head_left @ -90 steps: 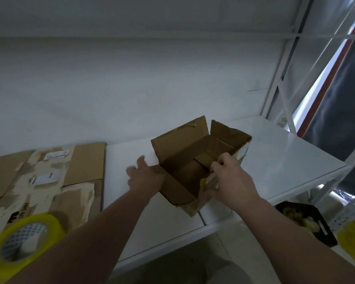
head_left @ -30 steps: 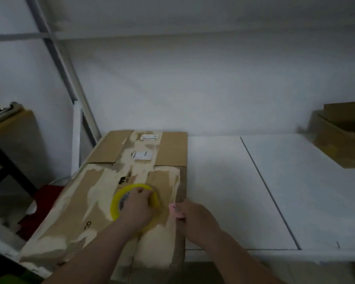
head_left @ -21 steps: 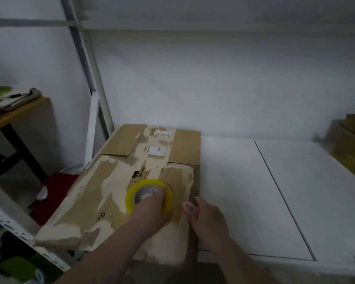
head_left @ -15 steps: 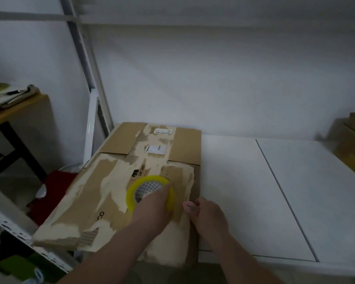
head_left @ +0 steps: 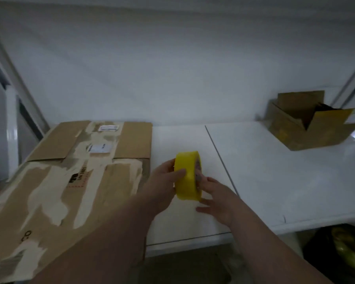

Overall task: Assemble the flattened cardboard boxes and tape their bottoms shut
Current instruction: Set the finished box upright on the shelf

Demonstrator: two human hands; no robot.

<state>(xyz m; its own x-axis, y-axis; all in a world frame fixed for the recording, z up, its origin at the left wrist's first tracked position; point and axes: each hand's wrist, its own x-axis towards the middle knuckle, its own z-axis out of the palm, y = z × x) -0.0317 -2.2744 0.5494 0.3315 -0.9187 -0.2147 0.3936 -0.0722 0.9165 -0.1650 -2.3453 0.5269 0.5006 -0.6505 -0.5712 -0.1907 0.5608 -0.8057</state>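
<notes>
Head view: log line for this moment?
tape roll: on edge, over table | left hand: grips roll | right hand: touches roll | flat cardboard: left | open box: far right

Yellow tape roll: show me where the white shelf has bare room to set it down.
Widest bare patch: the white shelf top right of the panel seam, up to the open brown cardboard box in the far right corner. A narrower strip runs between the flattened brown cardboard stack and the seam, behind the yellow tape roll. The left end is crowded.
</notes>
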